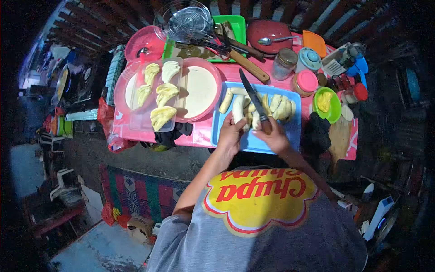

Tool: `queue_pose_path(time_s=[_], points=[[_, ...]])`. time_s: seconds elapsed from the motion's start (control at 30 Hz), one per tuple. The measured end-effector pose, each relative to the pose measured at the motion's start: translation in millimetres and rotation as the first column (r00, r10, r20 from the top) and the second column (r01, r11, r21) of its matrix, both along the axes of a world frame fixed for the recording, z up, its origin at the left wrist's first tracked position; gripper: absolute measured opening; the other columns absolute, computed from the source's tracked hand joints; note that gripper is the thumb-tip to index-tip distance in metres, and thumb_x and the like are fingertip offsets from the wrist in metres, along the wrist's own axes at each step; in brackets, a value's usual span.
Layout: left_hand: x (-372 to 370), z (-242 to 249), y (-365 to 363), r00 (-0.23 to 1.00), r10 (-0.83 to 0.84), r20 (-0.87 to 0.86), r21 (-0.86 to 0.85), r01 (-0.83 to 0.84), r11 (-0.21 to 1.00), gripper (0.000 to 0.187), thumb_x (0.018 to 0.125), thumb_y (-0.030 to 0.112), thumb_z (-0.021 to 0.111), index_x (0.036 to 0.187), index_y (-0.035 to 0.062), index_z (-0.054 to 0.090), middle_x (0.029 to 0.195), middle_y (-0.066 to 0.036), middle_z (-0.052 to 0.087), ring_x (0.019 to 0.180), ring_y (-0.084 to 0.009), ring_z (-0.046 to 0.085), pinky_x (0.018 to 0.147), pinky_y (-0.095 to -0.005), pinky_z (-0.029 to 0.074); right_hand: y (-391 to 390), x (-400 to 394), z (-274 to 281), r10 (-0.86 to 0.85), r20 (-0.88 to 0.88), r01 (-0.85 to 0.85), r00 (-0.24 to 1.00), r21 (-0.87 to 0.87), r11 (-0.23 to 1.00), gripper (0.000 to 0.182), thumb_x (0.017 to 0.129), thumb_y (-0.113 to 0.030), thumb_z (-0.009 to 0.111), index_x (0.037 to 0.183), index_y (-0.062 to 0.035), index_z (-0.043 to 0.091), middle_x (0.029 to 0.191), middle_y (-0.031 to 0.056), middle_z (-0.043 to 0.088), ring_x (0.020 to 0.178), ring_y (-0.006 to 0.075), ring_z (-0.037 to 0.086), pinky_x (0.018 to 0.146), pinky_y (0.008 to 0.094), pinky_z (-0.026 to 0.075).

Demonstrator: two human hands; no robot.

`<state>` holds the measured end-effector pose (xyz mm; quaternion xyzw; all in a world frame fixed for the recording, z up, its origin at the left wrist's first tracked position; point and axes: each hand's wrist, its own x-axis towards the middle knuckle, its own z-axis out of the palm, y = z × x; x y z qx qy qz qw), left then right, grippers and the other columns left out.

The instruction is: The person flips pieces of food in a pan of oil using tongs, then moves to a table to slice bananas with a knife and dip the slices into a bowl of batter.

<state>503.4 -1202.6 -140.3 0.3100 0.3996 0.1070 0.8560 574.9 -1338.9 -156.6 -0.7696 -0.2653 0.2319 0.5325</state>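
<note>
From my head camera I look down at a pink bench [199,136] full of kitchen things. The blue tray [294,131] sits near the front edge of the bench, and I will tell where things are from it.

My left hand [231,133] rests at the front of the blue tray. Its fingers are curled around a peeled banana [238,109] and hold it down. My right hand [274,136] is just beside it, closed tight on the handle of a knife [251,93]. The blade points away from me, across the bananas. More banana pieces [281,106] lie in a heap on the far right part of the tray.

Just left of the blue tray is a round pink plate [201,90] with pale batter in it. Further left, a clear tray [156,93] holds flat yellow banana pieces. Right of the blue tray is a small green bowl [334,106] with something yellow inside. Behind the blue tray stand a glass jar [284,63] and a tub with a pink lid [307,81]. A wooden rolling pin [249,65] lies behind the tray too.
</note>
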Motion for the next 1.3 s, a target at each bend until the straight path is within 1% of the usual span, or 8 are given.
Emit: queue_pose_path(time_s=[0.2, 0.3, 0.4, 0.5, 0.83, 1.03, 1.13, 1.3], points=[[-6.1, 36.7, 0.6, 0.989, 0.141, 0.043, 0.120, -0.145, 0.982, 0.028, 0.090, 0.010, 0.056, 0.116, 0.0042, 0.049, 0.101, -0.004, 0.058, 0.090, -0.0144, 0.057, 0.083, -0.0285, 0.045, 55.2, -10.1, 21.3, 0.015, 0.152, -0.013, 0.988, -0.012, 1.000, 0.047, 0.069, -0.009, 0.077, 0.107, -0.0026, 0.051, 0.090, 0.0040, 0.058, 0.083, 0.0084, 0.057, 0.071, 0.0250, 0.048], [-16.5, 36.2, 29.1, 0.992, 0.002, 0.123, 0.234, -0.031, 0.972, 0.042, 0.096, 0.038, 0.039, 0.113, -0.0002, 0.044, 0.108, -0.015, 0.054, 0.081, -0.0193, 0.059, 0.077, -0.0327, 0.049, 59.8, 1.5, 36.1, 0.163, -0.167, -0.132, 0.972, 0.186, 0.974, 0.043, 0.071, -0.015, 0.076, 0.104, -0.0032, 0.051, 0.089, 0.0071, 0.060, 0.083, 0.0176, 0.059, 0.077, 0.0303, 0.046], [-18.3, 58.1, 60.8, 0.930, 0.114, 0.350, -0.199, -0.045, 0.979, 0.054, 0.094, 0.049, 0.036, 0.123, 0.0037, 0.036, 0.110, -0.016, 0.051, 0.080, -0.0252, 0.058, 0.076, -0.0392, 0.052, 68.9, -3.5, 57.5, 0.305, -0.353, -0.198, 0.885, 0.308, 0.931, 0.038, 0.075, -0.010, 0.072, 0.105, -0.0033, 0.051, 0.091, 0.0050, 0.060, 0.085, 0.0142, 0.058, 0.079, 0.0293, 0.045], [-18.9, 59.8, 71.6, 0.914, 0.181, 0.362, -0.072, -0.166, 0.983, 0.045, 0.095, 0.045, 0.036, 0.128, 0.0150, 0.035, 0.112, -0.011, 0.049, 0.082, -0.0209, 0.054, 0.072, -0.0397, 0.052, 78.2, -10.0, 72.5, 0.387, -0.172, -0.324, 0.906, 0.308, 0.894, 0.034, 0.080, -0.009, 0.067, 0.108, -0.0022, 0.049, 0.091, 0.0057, 0.059, 0.084, 0.0137, 0.058, 0.072, 0.0278, 0.047], [-53.8, 83.0, 143.9, 0.870, 0.384, 0.311, -0.203, -0.334, 0.921, 0.041, 0.094, 0.041, 0.043, 0.108, 0.0034, 0.049, 0.080, -0.007, 0.054, 0.067, -0.0181, 0.052, 0.063, -0.0306, 0.049, 110.5, -41.0, 106.6, 0.205, -0.626, 0.026, 0.752, 0.339, 0.941, 0.022, 0.092, -0.018, 0.047, 0.107, -0.0025, 0.046, 0.069, 0.0018, 0.052, 0.049, 0.0092, 0.046, 0.046, 0.0234, 0.040], [-83.8, 54.5, 204.3, 0.865, 0.289, 0.410, -0.343, -0.148, 0.928, 0.034, 0.096, 0.038, 0.040, 0.119, 0.0136, 0.041, 0.098, -0.008, 0.054, 0.071, -0.0165, 0.055, 0.061, -0.0317, 0.051, 149.5, -70.8, 79.9, 0.293, -0.373, -0.269, 0.880, 0.115, 0.956, 0.026, 0.092, -0.021, 0.048, 0.107, -0.0012, 0.044, 0.066, 0.0015, 0.051, 0.054, 0.0092, 0.049, 0.049, 0.0242, 0.040], [-90.1, 71.5, 211.4, 0.822, 0.466, 0.326, -0.204, -0.420, 0.884, 0.035, 0.096, 0.040, 0.037, 0.118, 0.0124, 0.044, 0.096, -0.007, 0.054, 0.073, -0.0162, 0.053, 0.061, -0.0301, 0.050, 172.0, -86.7, 69.1, 0.343, 0.013, -0.343, 0.939, 0.021, 0.939, 0.024, 0.091, -0.016, 0.046, 0.110, -0.0010, 0.044, 0.062, 0.0071, 0.053, 0.056, 0.0181, 0.056, 0.048, 0.0337, 0.043], [-103.0, 64.2, 237.5, 0.825, 0.485, 0.291, -0.197, -0.444, 0.874, 0.037, 0.096, 0.042, 0.035, 0.121, 0.0144, 0.042, 0.101, -0.008, 0.054, 0.076, -0.0170, 0.052, 0.064, -0.0324, 0.050, 197.9, -114.4, 84.9, 0.401, 0.565, -0.293, 0.721, -0.275, 0.916, 0.019, 0.090, -0.010, 0.045, 0.108, -0.0033, 0.046, 0.067, 0.0181, 0.056, 0.063, 0.0338, 0.060, 0.054, 0.0404, 0.046]])
